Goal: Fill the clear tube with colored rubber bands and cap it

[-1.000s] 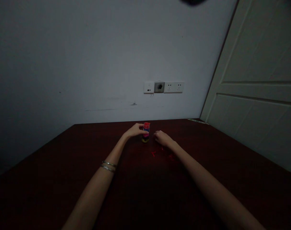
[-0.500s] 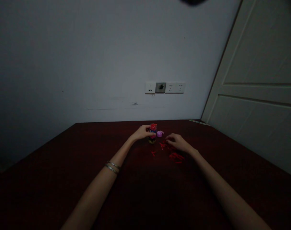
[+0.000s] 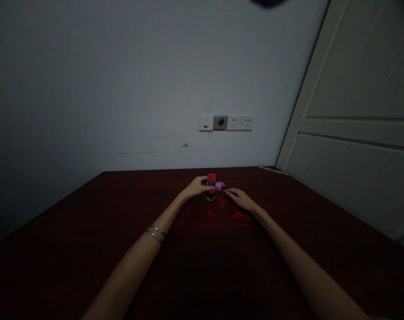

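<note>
My left hand (image 3: 198, 186) is wrapped round a small upright see-through jar (image 3: 211, 178), thumb in front and fingers behind. Its contents lie in layers: red at the top, blue and pink in the middle, yellowish at the bottom. Just right of the jar sits a purple lid (image 3: 219, 186) with a loop. My right hand (image 3: 241, 198) rests low over the table, palm down, fingers stretched towards the lid; I see nothing held in it. Thin red strips (image 3: 241, 218) lie in a pile below that hand, with a few more red pieces (image 3: 210, 214) nearer the jar.
The dark reddish table (image 3: 202, 266) runs back to a pale wall (image 3: 138, 89) with sockets and switches (image 3: 233, 123). A light panelled door (image 3: 348, 155) stands along the right side. A thin pale strip (image 3: 271, 170) lies at the table's back right edge.
My right hand has shifted slightly left towards the lid, and its fingers have straightened out from a curl. The left hand still holds the jar. The view has turned a little.
</note>
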{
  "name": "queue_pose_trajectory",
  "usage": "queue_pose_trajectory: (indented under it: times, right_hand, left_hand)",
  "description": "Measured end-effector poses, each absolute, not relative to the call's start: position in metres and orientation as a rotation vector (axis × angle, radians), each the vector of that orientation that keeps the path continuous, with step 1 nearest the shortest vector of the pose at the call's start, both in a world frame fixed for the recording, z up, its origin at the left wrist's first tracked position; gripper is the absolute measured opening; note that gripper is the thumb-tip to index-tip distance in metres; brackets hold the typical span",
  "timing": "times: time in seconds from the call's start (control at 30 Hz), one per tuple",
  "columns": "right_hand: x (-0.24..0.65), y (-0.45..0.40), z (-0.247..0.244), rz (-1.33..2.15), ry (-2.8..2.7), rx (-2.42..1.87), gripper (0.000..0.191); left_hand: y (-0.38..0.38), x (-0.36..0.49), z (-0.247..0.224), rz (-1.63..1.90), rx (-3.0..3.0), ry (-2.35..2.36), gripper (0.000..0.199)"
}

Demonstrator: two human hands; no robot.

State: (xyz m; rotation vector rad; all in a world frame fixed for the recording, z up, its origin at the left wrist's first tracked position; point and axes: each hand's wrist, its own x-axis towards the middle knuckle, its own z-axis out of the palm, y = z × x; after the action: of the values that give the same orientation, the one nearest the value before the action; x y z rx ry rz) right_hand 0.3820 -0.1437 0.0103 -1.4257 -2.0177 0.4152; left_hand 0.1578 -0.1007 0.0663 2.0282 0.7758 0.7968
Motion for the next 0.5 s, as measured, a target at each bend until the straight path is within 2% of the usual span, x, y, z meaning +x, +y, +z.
queue_pose_trajectory:
  times: [0.17,0.33,0.4,0.5]
  right_hand:
    - [0.380,-0.147,0.014,0.560,-2.014,-1.407,0.041]
    - [0.381,-0.158,0.026,0.739,-2.028,-1.433,0.049]
    - [0.388,-0.162,0.033,0.724,-2.025,-1.422,0.044]
    - [0.407,-0.165,0.043,0.585,-1.984,-1.539,0.032]
  left_hand:
    - [-0.099,0.157,0.064,0.789,2.046,0.774,0.044]
    - [-0.095,0.146,0.073,0.725,2.125,0.791,0.057]
    - [-0.090,0.136,0.078,0.672,2.183,0.845,0.058]
    - [-0.083,0.119,0.080,0.482,2.215,0.918,0.045]
